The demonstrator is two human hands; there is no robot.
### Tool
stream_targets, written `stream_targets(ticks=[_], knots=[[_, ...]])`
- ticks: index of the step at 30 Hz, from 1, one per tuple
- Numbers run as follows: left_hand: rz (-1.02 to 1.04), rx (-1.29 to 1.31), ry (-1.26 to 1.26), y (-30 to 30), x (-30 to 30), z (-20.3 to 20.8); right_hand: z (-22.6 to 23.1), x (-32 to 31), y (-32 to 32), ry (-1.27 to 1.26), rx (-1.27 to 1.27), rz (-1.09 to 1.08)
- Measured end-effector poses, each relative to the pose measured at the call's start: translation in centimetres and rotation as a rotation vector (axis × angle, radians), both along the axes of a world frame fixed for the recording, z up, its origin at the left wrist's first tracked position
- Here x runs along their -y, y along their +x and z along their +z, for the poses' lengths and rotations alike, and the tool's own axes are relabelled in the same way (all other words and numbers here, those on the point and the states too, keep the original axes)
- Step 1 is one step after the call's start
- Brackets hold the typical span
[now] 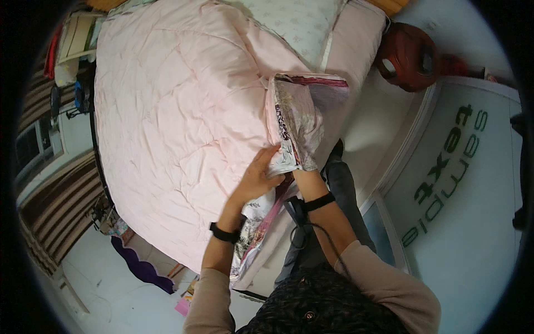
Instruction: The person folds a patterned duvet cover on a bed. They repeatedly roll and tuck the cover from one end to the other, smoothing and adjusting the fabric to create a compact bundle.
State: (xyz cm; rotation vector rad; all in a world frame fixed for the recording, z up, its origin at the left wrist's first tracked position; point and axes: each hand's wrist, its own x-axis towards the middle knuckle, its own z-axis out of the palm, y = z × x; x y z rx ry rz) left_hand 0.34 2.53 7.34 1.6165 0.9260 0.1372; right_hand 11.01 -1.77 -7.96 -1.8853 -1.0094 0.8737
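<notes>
A patterned, bag-like cover (303,111) with a white floral print and magenta edging stands at the bed's near right edge. Part of its top flap looks see-through. My left hand (258,175) lies against its near side, fingers stretched and thumb apart, with the fingertips touching the printed cloth. My right hand is hidden inside the opening; only its wrist and forearm (317,192) show, so its fingers cannot be seen. More of the floral, magenta-edged material (253,236) hangs beneath my left forearm. A pink quilt (178,111) spreads beside both hands.
A white patterned pillow or folded cover (289,28) lies at the bed's far end. A dark red rounded stool (409,55) stands at the far right, near a glass panel (461,183) with lettering. A purple wavy-edged item (136,267) is low on the left. Striped curtains hang left.
</notes>
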Motion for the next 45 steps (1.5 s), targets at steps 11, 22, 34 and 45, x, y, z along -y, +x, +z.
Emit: stream_targets(ticks=[11, 22, 34, 45], knots=[[-0.344, -0.706, 0.307, 12.0, -14.5, -9.5, -1.6, 1.3, -2.3, 0.015, 0.292, 0.081], [0.251, -0.148, -0.269, 5.0, -10.8, -9.7, 3.6, 1.6, -0.7, 0.096, 0.102, 0.192], [0.544, -0.113, -0.387, 1.6, -3.8, -5.8, 1.7, 0.8, 2.2, 0.013, -0.271, 0.182], [0.82, 0.427, -0.44, 4.0, -3.3, -3.2, 1.6, 3.7, -1.3, -0.021, -0.353, 0.055]])
